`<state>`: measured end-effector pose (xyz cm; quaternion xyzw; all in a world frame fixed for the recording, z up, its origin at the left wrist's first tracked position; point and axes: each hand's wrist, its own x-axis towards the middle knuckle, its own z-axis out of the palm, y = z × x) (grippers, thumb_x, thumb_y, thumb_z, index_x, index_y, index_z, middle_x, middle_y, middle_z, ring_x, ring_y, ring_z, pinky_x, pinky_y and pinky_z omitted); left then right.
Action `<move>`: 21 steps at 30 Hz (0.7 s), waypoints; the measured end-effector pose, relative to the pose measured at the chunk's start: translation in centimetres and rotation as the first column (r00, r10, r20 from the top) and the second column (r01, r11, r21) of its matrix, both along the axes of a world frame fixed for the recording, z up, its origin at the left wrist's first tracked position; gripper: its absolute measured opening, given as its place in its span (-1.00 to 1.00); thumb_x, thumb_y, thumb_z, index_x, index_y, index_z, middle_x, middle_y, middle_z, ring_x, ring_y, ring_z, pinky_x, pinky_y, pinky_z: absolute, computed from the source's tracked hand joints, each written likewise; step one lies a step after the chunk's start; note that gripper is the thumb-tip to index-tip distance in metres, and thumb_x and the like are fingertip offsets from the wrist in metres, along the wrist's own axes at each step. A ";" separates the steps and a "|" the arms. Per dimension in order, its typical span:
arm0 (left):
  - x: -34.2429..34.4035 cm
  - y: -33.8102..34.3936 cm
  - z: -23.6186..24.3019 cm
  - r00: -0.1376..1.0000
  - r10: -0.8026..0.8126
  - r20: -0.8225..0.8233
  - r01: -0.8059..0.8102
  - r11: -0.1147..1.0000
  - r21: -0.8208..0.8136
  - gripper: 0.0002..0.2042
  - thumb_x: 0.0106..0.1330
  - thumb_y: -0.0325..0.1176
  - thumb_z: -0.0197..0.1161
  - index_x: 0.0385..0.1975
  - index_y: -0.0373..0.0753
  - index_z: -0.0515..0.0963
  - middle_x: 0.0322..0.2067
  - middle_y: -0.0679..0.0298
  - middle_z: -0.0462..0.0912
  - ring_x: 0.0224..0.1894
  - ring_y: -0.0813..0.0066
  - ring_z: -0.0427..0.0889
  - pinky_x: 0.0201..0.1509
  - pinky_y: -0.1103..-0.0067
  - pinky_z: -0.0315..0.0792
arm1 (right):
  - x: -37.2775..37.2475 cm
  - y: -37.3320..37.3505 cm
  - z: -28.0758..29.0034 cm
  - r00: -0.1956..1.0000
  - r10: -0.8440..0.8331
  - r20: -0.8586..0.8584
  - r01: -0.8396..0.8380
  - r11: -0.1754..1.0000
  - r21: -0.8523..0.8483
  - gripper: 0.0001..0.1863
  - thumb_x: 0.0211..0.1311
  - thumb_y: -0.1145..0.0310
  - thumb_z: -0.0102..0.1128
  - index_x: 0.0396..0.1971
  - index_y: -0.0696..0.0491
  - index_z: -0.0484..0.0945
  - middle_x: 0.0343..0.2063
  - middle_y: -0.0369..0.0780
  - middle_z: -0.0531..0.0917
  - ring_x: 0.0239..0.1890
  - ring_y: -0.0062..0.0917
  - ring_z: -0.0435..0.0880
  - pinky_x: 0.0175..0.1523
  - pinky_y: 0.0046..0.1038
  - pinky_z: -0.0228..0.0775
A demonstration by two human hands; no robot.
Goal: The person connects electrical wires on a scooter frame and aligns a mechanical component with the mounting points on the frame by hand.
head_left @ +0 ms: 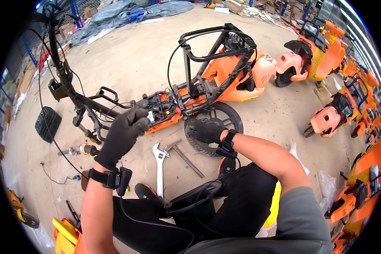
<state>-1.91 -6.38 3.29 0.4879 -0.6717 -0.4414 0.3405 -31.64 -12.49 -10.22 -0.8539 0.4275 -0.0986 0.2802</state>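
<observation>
Both my hands wear black gloves in front of a partly stripped scooter frame (pixel 86 101), black with orange panels. My left hand (pixel 125 131) is closed, thumb and fingers pressed together, beside the open floor section with its wiring (pixel 163 108). Whatever its fingers hold, if anything, I cannot make out. Over the upper part of the scooter's rear wheel (pixel 237 122) is my right hand (pixel 205 130), its fingers curled inward and anything in them hidden. Between my feet and the scooter lie an adjustable wrench (pixel 159 169) and a hammer (pixel 186 161).
A yellow-black power tool (pixel 89 149) lies left of my left hand, with a black basket (pixel 48 124) beyond it. Several orange scooters (pixel 321 51) stand along the right. Grey tarps (pixel 118 21) lie at the back. A yellow-orange panel (pixel 65 233) is at the lower left.
</observation>
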 end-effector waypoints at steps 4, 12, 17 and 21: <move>0.6 0.3 -3.7 0.999 0.036 0.005 -0.037 0.988 0.151 -0.73 0.44 -0.31 0.16 -0.01 -0.36 0.51 -0.25 0.32 0.64 -0.26 0.61 0.64 -0.18 0.64 0.55 | -0.7 0.0 1.2 0.987 -0.073 -0.141 0.088 0.990 0.105 -0.55 0.40 0.03 -0.03 0.02 0.07 0.53 0.02 0.05 0.60 0.11 0.00 0.54 0.17 -0.11 0.37; 2.7 -1.8 -7.2 0.990 0.072 0.117 -0.088 0.988 0.130 -0.81 0.42 -0.34 0.16 -0.12 -0.32 0.54 -0.35 0.36 0.62 -0.34 0.65 0.63 -0.26 0.65 0.53 | -3.7 -2.2 -3.5 0.955 -0.152 -0.255 0.160 0.987 0.008 -0.60 0.31 0.03 0.05 -0.04 -0.01 0.59 -0.05 -0.05 0.65 0.02 -0.09 0.62 0.06 -0.11 0.44; 2.2 -2.5 -7.7 0.993 0.118 0.010 -0.118 0.990 0.075 -0.83 0.35 -0.35 0.21 -0.30 -0.37 0.55 -0.50 0.31 0.58 -0.48 0.65 0.49 -0.39 0.62 0.42 | -7.9 -6.8 0.3 1.000 0.002 0.031 0.014 0.864 -0.504 -0.84 0.22 0.25 0.09 -0.38 0.01 0.54 -0.44 -0.14 0.59 -0.28 -0.22 0.65 -0.19 -0.22 0.51; 3.4 -3.0 -8.2 0.984 0.142 0.107 -0.139 0.990 -0.029 -0.82 0.34 -0.35 0.22 -0.31 -0.38 0.56 -0.50 0.28 0.59 -0.48 0.59 0.52 -0.36 0.54 0.44 | -6.7 -10.5 10.2 0.788 -0.256 0.560 0.382 0.917 -0.118 -0.82 0.33 0.32 0.08 -0.26 0.11 0.58 -0.38 -0.23 0.66 -0.35 -0.48 0.67 -0.25 -0.46 0.55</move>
